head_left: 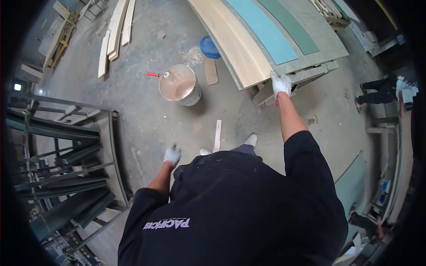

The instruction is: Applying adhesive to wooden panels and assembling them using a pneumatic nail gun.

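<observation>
In the head camera's view, a worker in a dark short-sleeved top stands on a grey concrete floor (133,88), the gloved right hand (281,84) reaching to the near right corner of a long pale wooden board (237,42). The fingers touch that corner; whether the grip clamps the board cannot be told. The board lies along the left side of a broad grey table (330,49), beside a light-blue strip (264,31) and a dark-green strip (295,29). The gloved left hand (172,155) hangs low over the floor, its grip loose, fingers apart and holding nothing visible. Ahead of it stands a whitish round bucket (194,99) containing pinkish material, with a red-handled tool (153,74) across its rim. A round blue lid (209,47) lies near the table. At left, a dark metal rack (113,146) carries dark curved panels (73,184); at far right, another person (381,90) appears in dark trousers.
</observation>
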A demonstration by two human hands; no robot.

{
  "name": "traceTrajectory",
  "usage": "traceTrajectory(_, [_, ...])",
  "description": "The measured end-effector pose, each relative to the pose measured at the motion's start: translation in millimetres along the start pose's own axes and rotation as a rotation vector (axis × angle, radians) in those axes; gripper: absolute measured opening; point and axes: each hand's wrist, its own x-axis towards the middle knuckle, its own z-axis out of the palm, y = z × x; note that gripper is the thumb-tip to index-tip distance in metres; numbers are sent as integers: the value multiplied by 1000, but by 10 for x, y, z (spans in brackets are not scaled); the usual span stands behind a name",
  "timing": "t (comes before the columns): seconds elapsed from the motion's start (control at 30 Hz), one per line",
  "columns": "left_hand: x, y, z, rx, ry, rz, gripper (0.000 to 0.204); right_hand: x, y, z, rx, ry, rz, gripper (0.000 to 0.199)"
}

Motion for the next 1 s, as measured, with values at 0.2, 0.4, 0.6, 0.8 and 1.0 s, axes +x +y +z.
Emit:
traceTrajectory(0.2, [-850,-2012,-487,144,45,-260,49,31,-49,200,-289,57,16,51])
traceTrajectory(0.4, [-1035,-2142,-781,-324,170,-443,52,340,292,383,-493,-39,125,53])
traceTrajectory(0.6, [-131,-1756,-1237,-380,60,-245,56,691,787,206,-906,104,-166,45])
traceTrajectory(0.8, [714,-1955,-2229,-167,16,-232,57,239,101,346,-199,164,523,52])
traceTrajectory(1.0, [1544,-2046,-3461,-219,204,-201,48,-64,-959,927,-305,627,666,59])
